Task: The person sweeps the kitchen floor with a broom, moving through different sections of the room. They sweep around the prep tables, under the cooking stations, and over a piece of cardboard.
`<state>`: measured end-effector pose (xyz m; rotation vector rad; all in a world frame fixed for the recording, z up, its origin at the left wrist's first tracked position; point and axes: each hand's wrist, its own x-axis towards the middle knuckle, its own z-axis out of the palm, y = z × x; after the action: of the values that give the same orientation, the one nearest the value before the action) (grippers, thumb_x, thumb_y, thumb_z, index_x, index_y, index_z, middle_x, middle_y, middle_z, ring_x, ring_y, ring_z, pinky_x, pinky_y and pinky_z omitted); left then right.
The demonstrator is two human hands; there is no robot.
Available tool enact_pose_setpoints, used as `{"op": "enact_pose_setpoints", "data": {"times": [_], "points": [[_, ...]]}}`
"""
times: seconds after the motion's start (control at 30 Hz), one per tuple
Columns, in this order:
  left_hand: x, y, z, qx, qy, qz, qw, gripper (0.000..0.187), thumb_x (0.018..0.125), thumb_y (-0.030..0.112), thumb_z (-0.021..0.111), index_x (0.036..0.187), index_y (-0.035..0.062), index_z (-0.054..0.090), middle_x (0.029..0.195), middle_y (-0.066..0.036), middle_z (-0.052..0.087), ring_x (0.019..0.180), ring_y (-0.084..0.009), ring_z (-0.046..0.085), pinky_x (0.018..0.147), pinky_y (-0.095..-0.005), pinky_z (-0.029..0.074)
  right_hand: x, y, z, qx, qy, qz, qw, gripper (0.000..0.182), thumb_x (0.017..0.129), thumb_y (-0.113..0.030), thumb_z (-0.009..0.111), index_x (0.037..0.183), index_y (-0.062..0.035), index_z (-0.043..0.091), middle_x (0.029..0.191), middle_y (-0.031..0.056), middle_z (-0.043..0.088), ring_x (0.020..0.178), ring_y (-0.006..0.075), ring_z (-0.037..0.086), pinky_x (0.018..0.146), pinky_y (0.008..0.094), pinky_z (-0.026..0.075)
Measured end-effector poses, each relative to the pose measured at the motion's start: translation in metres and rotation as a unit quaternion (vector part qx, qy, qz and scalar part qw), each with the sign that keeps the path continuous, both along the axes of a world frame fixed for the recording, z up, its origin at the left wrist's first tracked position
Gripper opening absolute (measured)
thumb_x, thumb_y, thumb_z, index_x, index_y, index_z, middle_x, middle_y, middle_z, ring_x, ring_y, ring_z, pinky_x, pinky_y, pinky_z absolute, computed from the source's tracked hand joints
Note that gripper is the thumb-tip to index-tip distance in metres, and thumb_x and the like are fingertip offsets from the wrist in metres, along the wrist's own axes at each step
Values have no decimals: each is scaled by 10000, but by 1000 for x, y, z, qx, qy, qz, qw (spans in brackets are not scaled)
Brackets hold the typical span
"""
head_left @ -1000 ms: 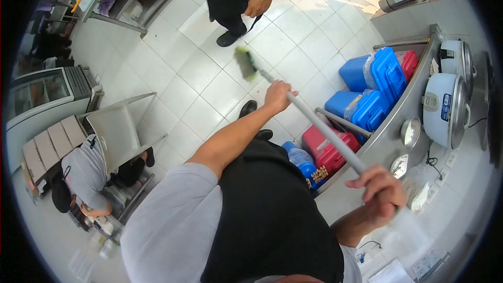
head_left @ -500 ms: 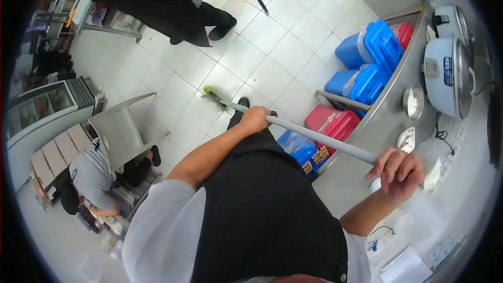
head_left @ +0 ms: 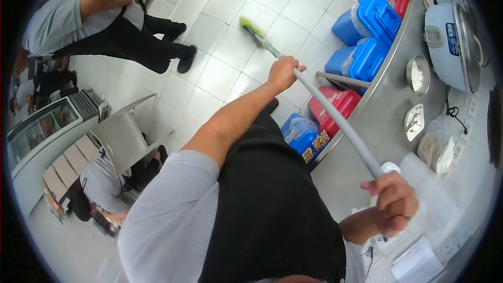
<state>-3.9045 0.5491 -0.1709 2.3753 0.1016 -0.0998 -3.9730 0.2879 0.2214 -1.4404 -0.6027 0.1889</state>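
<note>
A broom with a long grey handle (head_left: 340,118) slants across the view in front of my black apron. Its yellow-green bristles (head_left: 252,26) are at the tiled floor, far from my body. Partway down the handle, my left hand (head_left: 284,75) is wrapped round it, arm stretched out. My right hand (head_left: 393,202) curls round the upper end at the right, by the steel counter's edge; its index finger is partly loose.
Blue bins (head_left: 361,63) and a red bin (head_left: 335,109) stand under the steel counter (head_left: 390,107). On it are a rice cooker (head_left: 445,47), a metal bowl (head_left: 417,75) and a white dish (head_left: 414,122). One person (head_left: 110,26) stands at upper left; another (head_left: 105,181) sits by a chair (head_left: 123,139).
The broom head has swung up and right, away from my feet, as my left hand reached forward. My right hand moved slightly down. The standing person now appears further left and lower.
</note>
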Motion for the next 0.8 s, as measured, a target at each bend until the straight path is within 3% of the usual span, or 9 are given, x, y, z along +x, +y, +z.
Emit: {"op": "enact_pose_setpoints", "data": {"times": [0.13, 0.27, 0.33, 0.4, 0.47, 0.5, 0.6, 0.73, 0.8], "points": [[-4, -28, 47, -17, -61, -45, 997, 338, 918, 354, 765, 752, 67, 700, 801, -172, 681, 880, -397, 678, 813, -532, 539, 4, -52, 57, 73, 31, -29, 996, 603, 1053, -546, 628, 684, -89, 492, 652, 56, 529, 726, 264, 635, 636, 452, 698], [-50, -48, 33, -45, 14, -249, 967, 322, 909, 378, 761, 813, 70, 745, 828, -169, 690, 874, -403, 690, 791, -551, 546, 23, -59, 86, 58, 20, 90, 994, 594, 1046, -513, 647, 649, -90, 518, 634, 69, 577, 691, 259, 660, 607, 423, 686], [-47, -28, 21, -73, 7, -177, 981, 332, 913, 387, 755, 813, 71, 739, 846, -172, 693, 882, -408, 692, 779, -557, 546, 37, -30, 62, 35, -8, 142, 989, 570, 1046, -457, 661, 635, -87, 521, 623, 74, 587, 670, 250, 668, 585, 400, 670], [-17, -3, -6, -53, -2, -111, 992, 352, 918, 402, 749, 801, 70, 727, 857, -174, 696, 887, -412, 689, 779, -555, 545, 46, 27, 38, 17, -69, 112, 991, 620, 970, -473, 791, 610, -51, 515, 587, 83, 562, 539, 285, 607, 467, 375, 569], [34, 28, -25, -21, -10, -61, 998, 383, 922, 420, 746, 779, 67, 712, 853, -175, 696, 889, -415, 682, 789, -549, 543, 53, 95, 24, -47, -41, 39, 997, 640, 971, -484, 782, 606, -48, 488, 565, 90, 525, 560, 302, 608, 476, 378, 539], [60, 47, -25, -23, -18, -43, 999, 397, 923, 429, 745, 768, 66, 705, 848, -175, 696, 890, -415, 680, 793, -547, 541, 59, 122, 21, -80, -43, 10, 996, 671, 1007, -548, 705, 599, -61, 489, 554, 87, 527, 566, 310, 615, 497, 402, 557], [87, 87, 5, -63, -65, -21, 996, 421, 923, 444, 742, 749, 63, 699, 850, -181, 697, 896, -413, 673, 803, -543, 537, 83, 113, 33, -30, -41, -92, 994, 676, 1028, -612, 628, 636, -75, 504, 590, 78, 535, 610, 291, 622, 488, 401, 588], [55, 145, 56, -86, -59, 0, 995, 402, 928, 417, 750, 742, 63, 704, 858, -187, 702, 897, -411, 670, 801, -547, 533, 145, 137, 84, 58, 32, 7, 998, 561, 1075, -560, 570, 774, -89, 515, 691, 52, 462, 733, 253, 553, 494, 400, 655], [12, 181, 58, -76, 30, 21, 996, 388, 934, 394, 754, 738, 63, 701, 851, -188, 704, 893, -412, 671, 804, -548, 532, 176, 169, 76, 73, 112, 43, 990, 555, 1079, -551, 567, 782, -87, 501, 688, 52, 448, 719, 243, 549, 502, 395, 662]]}}
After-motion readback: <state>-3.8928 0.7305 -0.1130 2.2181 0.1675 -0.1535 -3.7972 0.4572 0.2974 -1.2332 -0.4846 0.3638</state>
